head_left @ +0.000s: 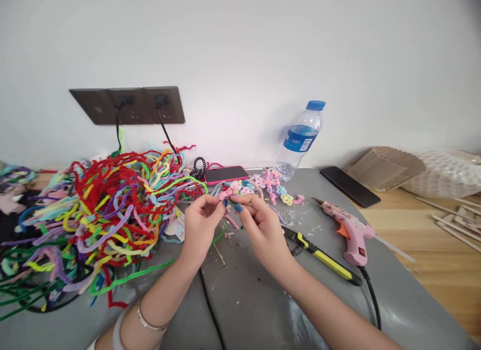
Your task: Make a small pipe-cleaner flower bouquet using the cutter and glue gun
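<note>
My left hand (201, 224) and my right hand (261, 227) meet over the grey table (248, 295), both pinched on a small pink pipe-cleaner piece (225, 193) held between their fingertips. A big tangle of coloured pipe cleaners (101, 214) lies just left of my left hand. Several small pastel twisted pieces (272, 184) sit right behind my hands. Yellow-and-black pliers (323, 257) lie close to my right wrist.
A pink glue gun (351, 234) with a black cord lies at the right. A water bottle (300, 139) stands at the back, with a pink-cased phone (225, 174) and a black phone (349, 185) nearby. Wall sockets (130, 105) hold plugs. Wooden sticks (454, 217) lie far right.
</note>
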Motion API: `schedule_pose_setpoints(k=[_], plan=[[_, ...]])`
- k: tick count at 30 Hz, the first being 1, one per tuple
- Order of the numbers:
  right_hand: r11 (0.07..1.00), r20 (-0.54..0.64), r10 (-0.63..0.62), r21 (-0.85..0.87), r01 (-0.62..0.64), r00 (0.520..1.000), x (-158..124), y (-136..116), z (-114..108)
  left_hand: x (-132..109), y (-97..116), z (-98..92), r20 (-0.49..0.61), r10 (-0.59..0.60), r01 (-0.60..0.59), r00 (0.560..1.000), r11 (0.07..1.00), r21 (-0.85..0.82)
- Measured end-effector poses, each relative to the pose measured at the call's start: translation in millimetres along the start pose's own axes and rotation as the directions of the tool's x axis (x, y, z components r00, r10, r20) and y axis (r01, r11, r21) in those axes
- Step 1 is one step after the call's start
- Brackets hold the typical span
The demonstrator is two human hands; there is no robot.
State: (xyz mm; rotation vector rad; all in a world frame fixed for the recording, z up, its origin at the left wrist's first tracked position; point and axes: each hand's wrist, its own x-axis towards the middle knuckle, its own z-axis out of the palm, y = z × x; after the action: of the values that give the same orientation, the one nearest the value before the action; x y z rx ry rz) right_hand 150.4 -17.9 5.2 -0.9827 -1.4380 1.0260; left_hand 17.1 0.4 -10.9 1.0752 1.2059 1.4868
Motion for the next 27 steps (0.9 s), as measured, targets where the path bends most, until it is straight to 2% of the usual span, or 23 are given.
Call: schedule_pose_setpoints(k=[4,8,10,13,16,20,23,27], plan=[[0.984,0.045,0.067,0.16,-0.074,0.997,-1.9,1.8,5.3,-0.7,-0.4,1.0,0.002,-0.002,0.002,1.0,1.0,-0.011],[0.973,0.101,0.082,0.205,-0.101,0.991,-5.3,2.5,7.4,-1.8,2.8,1.5,-0.01,0.016,-0.016,1.0,1.0,-0.013],[0.974,0.079,0.086,0.202,-0.101,0.993,-5.4,0.4,6.7,-1.8,4.5,1.2,-0.043,0.026,-0.026,0.999,1.0,-0.004],[0.982,0.032,0.121,0.139,-0.124,0.992,-3.9,-3.7,5.2,-1.3,5.3,0.7,-0.075,0.031,-0.031,0.997,0.999,0.011],[0.989,0.04,0.131,0.066,-0.133,0.991,-4.2,-5.6,6.0,-1.4,5.6,0.4,-0.072,0.049,-0.048,0.996,0.999,0.016],[0.994,0.042,0.034,-0.109,-0.03,0.999,-8.3,-3.5,8.6,-2.5,8.0,0.7,-0.077,0.069,-0.066,0.995,0.997,0.044],[0.962,0.05,-0.053,-0.267,0.064,0.997,-10.7,-0.9,7.9,-2.4,9.5,1.1,-0.079,0.054,-0.051,0.995,0.998,0.047],[0.947,0.042,-0.069,-0.312,0.079,0.997,-11.2,0.4,6.0,-2.0,9.5,1.7,-0.092,0.021,-0.02,0.996,1.0,0.011]])
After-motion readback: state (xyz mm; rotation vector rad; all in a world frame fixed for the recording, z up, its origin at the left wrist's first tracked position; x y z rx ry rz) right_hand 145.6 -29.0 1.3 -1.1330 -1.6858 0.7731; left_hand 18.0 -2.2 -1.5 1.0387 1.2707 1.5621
